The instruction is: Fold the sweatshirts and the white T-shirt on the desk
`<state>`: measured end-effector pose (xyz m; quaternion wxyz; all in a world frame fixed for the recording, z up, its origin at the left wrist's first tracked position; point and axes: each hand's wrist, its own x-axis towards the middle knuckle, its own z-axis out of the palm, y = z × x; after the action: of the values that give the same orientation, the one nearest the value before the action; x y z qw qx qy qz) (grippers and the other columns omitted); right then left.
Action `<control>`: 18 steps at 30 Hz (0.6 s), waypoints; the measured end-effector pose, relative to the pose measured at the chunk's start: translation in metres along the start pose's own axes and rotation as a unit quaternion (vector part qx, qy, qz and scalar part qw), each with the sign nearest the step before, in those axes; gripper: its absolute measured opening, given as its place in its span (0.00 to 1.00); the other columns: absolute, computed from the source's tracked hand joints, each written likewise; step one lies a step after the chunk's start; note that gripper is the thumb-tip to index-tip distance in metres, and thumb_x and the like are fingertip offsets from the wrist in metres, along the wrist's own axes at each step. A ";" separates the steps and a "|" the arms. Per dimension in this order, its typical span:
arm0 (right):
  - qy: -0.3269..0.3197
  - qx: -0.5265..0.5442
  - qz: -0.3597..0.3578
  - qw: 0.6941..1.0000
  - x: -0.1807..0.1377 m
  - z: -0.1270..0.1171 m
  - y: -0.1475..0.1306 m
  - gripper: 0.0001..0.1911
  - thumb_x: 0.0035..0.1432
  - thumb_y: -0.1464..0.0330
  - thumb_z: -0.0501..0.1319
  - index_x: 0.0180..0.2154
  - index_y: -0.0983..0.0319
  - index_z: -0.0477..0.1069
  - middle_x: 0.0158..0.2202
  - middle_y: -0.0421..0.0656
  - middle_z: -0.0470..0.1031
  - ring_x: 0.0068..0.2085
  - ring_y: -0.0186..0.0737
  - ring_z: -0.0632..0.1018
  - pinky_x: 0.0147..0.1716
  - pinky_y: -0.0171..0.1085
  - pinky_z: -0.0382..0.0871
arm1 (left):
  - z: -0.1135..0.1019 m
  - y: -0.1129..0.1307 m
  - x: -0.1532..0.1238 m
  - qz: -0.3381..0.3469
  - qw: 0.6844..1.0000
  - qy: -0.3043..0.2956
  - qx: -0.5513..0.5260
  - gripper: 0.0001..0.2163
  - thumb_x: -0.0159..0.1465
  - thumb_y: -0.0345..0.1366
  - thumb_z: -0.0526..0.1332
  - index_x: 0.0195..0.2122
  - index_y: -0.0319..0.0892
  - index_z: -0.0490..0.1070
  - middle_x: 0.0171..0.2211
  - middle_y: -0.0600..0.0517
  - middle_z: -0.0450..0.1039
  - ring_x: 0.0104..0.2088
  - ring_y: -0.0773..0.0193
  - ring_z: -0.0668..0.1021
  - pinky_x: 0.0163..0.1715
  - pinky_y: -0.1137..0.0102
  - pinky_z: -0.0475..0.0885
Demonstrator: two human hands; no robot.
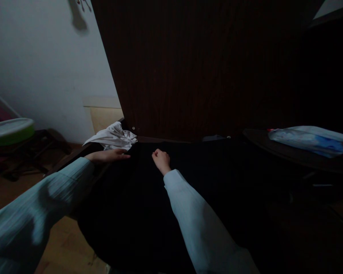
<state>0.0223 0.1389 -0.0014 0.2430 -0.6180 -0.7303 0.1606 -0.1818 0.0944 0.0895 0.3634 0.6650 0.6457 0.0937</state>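
A large black cloth (pixel 137 213) lies spread in front of me and hangs down at its left side; its folds are lost in the dark. My left hand (pixel 108 155) rests at the cloth's upper left edge, fingers stretched out flat. Just behind it is a crumpled white cloth (pixel 114 136). Farther right, my right hand (pixel 161 160) is closed on the black cloth, fingers curled in; the pinched part itself is hidden by the fingers and the darkness.
A tall dark wooden panel (pixel 200 68) rises behind the cloth. To the right, a plastic-wrapped package (pixel 311 140) lies on a dark rounded surface (pixel 277 146). At the far left, a green-sided round container (pixel 14 131) stands on a dark stool (pixel 42 144) near the white wall (pixel 45 57).
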 end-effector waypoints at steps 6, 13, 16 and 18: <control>-0.006 0.004 0.013 1.000 0.001 -0.001 -0.001 0.13 0.57 0.63 0.48 0.32 0.57 0.70 0.33 0.41 0.76 0.35 0.38 0.75 0.28 0.32 0.59 | 0.022 0.018 -0.002 0.077 0.950 -0.105 -0.284 0.28 0.53 0.55 0.55 0.51 0.46 0.60 0.44 0.44 0.72 0.40 0.56 0.75 0.36 0.66 0.70; -0.011 -0.003 0.005 1.000 0.000 -0.003 -0.002 0.17 0.59 0.60 0.46 0.34 0.57 0.72 0.34 0.42 0.76 0.35 0.37 0.75 0.29 0.31 0.59 | 0.047 -0.006 -0.024 0.083 0.972 0.138 -0.169 0.22 0.49 0.48 0.61 0.42 0.43 0.67 0.47 0.47 0.70 0.49 0.55 0.70 0.49 0.64 0.65; -0.010 -0.016 -0.016 1.000 -0.003 -0.004 -0.003 0.18 0.60 0.60 0.45 0.34 0.57 0.72 0.34 0.42 0.76 0.35 0.37 0.75 0.28 0.31 0.59 | 0.053 -0.022 -0.052 0.091 0.970 0.170 -0.148 0.23 0.49 0.46 0.60 0.46 0.42 0.65 0.51 0.47 0.67 0.51 0.54 0.68 0.51 0.63 0.63; -0.010 -0.035 -0.035 0.999 -0.005 -0.004 -0.004 0.18 0.60 0.61 0.45 0.34 0.57 0.72 0.34 0.43 0.76 0.35 0.37 0.75 0.28 0.31 0.59 | 0.056 -0.036 -0.069 0.095 0.964 0.196 -0.151 0.23 0.50 0.44 0.58 0.48 0.43 0.64 0.52 0.46 0.65 0.53 0.53 0.67 0.52 0.62 0.61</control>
<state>0.0219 0.1326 0.0036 0.2196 -0.5986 -0.7590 0.1322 -0.1868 0.0065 0.0513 0.3155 0.6290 0.6169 0.3525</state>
